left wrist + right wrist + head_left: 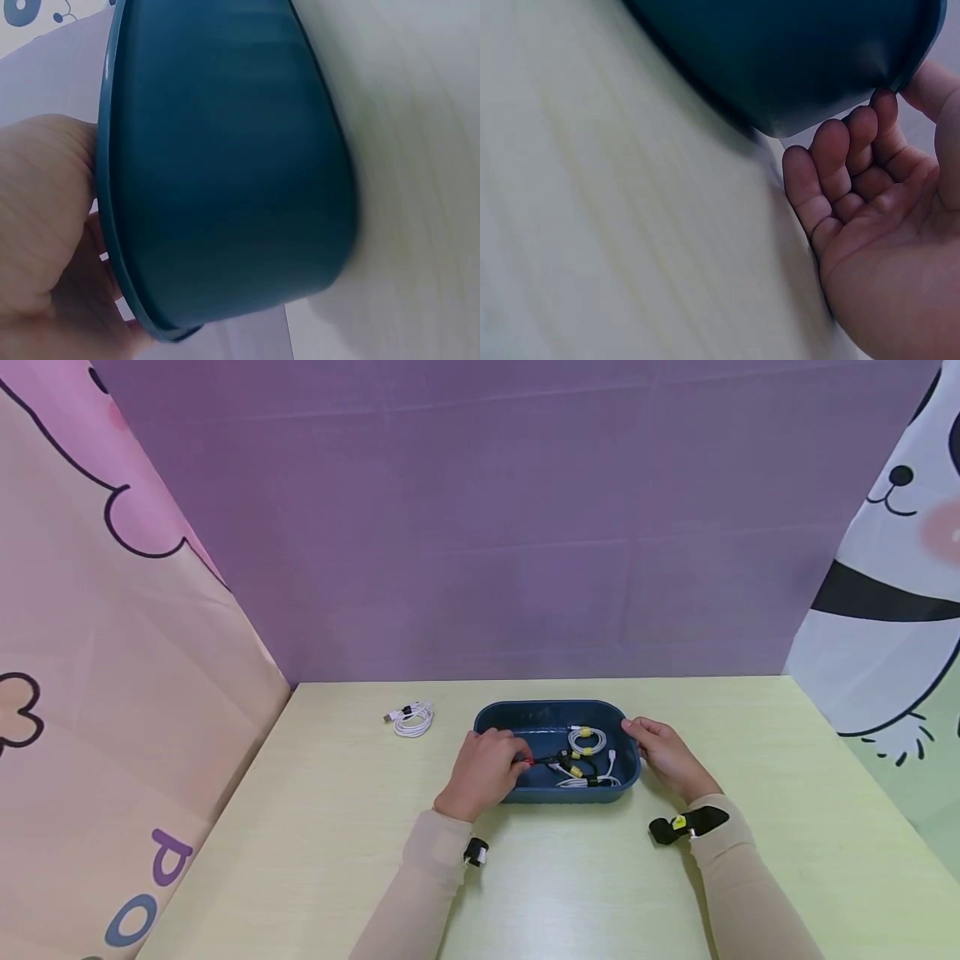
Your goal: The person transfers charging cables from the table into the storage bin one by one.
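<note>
A blue plastic bin (517, 718) sits on the table, holding several bundled cables. My left hand (483, 772) reaches over its left end, thumb and fingertips pinching a black cable (542, 761) with a red part at the fingers. That cable leads toward a dark bundle with yellow ties in the middle. Beside it lie a white coiled cable (577, 748) with a yellow tie and another white cable (573, 783) with a black tie. On the right, my right hand (663, 756) grips the rim, its fingers (830, 150) curled against the outer wall. In the left wrist view the bin's side hides the left fingertips.
Left of the bin, a white coiled cable (420, 714) with a black tie lies on the pale wood table (300, 860). A purple cloth (525, 527) rises behind the table's back edge. Printed cloths hang at both sides.
</note>
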The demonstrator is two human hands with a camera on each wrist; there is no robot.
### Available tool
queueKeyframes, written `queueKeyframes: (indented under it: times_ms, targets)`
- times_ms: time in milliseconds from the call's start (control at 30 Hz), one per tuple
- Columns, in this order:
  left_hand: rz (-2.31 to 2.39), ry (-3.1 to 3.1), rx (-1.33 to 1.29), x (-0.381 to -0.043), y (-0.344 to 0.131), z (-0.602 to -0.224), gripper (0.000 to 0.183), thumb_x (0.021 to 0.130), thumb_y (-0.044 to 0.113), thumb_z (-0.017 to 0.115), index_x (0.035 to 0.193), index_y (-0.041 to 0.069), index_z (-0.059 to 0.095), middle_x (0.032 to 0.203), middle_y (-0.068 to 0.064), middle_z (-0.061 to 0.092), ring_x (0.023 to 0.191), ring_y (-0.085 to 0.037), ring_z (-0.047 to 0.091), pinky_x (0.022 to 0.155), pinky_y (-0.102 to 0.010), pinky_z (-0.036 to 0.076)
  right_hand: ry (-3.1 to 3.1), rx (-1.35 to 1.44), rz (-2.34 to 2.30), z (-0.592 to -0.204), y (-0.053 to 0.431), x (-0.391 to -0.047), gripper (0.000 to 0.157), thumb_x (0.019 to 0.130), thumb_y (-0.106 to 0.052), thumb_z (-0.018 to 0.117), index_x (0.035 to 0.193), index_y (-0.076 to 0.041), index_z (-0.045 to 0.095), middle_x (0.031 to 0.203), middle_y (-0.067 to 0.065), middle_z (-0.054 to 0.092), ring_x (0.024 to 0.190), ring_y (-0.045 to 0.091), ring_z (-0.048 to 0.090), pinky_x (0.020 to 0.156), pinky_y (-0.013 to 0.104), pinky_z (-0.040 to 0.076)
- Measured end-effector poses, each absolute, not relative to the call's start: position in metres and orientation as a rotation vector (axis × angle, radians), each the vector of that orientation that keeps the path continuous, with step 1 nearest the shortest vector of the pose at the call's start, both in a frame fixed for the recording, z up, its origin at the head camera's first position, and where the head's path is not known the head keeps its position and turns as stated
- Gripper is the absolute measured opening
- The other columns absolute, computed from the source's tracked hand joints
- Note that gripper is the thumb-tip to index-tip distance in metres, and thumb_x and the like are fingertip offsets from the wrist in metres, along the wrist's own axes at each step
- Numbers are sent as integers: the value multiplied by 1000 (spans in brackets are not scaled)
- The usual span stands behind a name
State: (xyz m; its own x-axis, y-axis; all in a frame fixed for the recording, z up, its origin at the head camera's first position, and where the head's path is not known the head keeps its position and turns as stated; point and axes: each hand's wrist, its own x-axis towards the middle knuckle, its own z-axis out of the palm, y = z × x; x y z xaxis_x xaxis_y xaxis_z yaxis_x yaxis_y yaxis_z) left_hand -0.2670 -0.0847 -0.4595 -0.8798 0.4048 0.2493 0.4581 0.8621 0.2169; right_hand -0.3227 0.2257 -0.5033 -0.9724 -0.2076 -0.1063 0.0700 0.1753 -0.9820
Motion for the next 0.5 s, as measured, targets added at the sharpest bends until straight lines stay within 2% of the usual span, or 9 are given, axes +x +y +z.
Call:
queueKeyframes:
  times_ms: [233, 500]
  targets:
    - [-386, -2867, -670, -268, -76, -457, 10, 93, 30, 76, 98, 22, 80, 99, 4, 75, 93, -18, 64, 78, -34, 41, 2197, -140, -1919, -505, 226, -323, 30, 106, -36, 55, 83, -16, 56, 75, -9, 45, 74, 8, 46, 70, 24, 37]
    - [-346, -2912, -635, -269, -75, -458, 9, 94, 31, 75, 98, 23, 80, 102, 4, 75, 97, -18, 65, 82, -36, 43, 2211, -138, -1907, -505, 226, -323, 30, 107, -37, 54, 85, -17, 57, 76, -9, 45, 74, 7, 45, 68, 23, 36]
